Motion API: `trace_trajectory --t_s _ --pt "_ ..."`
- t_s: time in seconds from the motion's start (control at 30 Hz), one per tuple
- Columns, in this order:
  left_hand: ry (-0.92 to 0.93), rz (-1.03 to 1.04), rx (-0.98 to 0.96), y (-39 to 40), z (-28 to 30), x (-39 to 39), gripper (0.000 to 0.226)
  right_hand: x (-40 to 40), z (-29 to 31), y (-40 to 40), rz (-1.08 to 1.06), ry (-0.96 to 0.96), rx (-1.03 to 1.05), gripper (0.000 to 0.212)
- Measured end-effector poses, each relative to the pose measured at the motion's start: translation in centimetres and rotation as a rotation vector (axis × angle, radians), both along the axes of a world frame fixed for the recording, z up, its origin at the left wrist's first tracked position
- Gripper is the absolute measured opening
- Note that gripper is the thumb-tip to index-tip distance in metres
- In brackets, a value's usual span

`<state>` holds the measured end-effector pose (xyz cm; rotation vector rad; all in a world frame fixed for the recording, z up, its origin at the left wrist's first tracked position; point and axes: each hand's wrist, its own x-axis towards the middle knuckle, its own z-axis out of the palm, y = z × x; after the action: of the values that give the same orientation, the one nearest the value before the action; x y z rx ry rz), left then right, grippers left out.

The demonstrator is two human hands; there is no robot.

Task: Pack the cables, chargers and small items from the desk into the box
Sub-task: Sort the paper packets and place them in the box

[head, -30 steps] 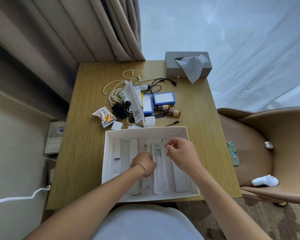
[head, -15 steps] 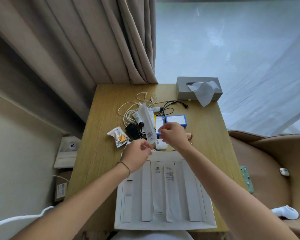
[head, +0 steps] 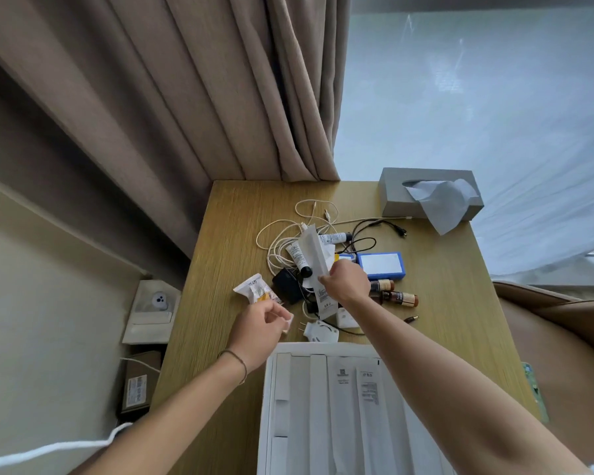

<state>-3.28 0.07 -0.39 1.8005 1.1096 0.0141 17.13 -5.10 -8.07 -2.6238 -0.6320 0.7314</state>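
Note:
The white box [head: 270, 406] lies open at the desk's near edge, with long white packets side by side in it. Beyond it is the pile: white cables [head: 282, 234], a black cable [head: 367, 234], a black charger [head: 286, 286], a white plug [head: 319, 332], a white tube [head: 298, 256], a blue case [head: 381, 265], two brown bottles [head: 400, 298] and a snack packet [head: 254, 289]. My right hand [head: 345, 282] pinches a long white packet [head: 312, 255] that stands up out of the pile. My left hand [head: 259, 325] curls round a small white cube [head: 287, 324] just left of the plug.
A grey tissue box [head: 395, 193] sits at the desk's far right corner. A brown chair [head: 563, 337] stands right of the desk. Curtains hang behind. On the floor at left are a white socket unit [head: 153, 310] and a dark parcel [head: 136, 385].
Both hands left the box and reached forward to the pile. The right hand took hold of the long packet and the left closed on the white cube. My view tilted up.

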Motion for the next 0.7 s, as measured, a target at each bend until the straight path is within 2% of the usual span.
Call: trace_trajectory --t_s 0.1,0.2,0.27,0.43,0.6,0.63,0.7 --pt "-0.009 0.038 0.017 0.8 -0.9 -0.1 0.023 0.0 0.1 0.2 0.011 0.019 0.03 0.024" --pt "-0.006 0.044 0.004 1.3 -2.0 0.2 0.024 0.5 0.9 -0.9 -0.038 0.042 0.147 0.021" --pt "0.0 0.029 -0.018 1.6 -2.7 1.0 0.023 0.9 1.9 -2.2 -0.128 0.081 0.26 0.018" --pt "0.027 -0.046 -0.019 2.1 -4.4 4.3 0.022 1.1 4.4 -6.3 -0.421 0.323 0.505 0.002" --pt "0.068 -0.121 0.11 2.3 -5.8 9.3 0.018 1.0 5.0 -9.3 -0.575 0.39 0.555 0.035" --pt "0.069 -0.125 0.139 2.4 -6.0 10.4 0.018 1.0 4.9 -9.6 -0.623 0.421 0.585 0.039" --pt "0.063 -0.111 0.187 2.8 -6.2 12.7 0.022 1.0 4.7 -10.1 -0.678 0.443 0.623 0.03"
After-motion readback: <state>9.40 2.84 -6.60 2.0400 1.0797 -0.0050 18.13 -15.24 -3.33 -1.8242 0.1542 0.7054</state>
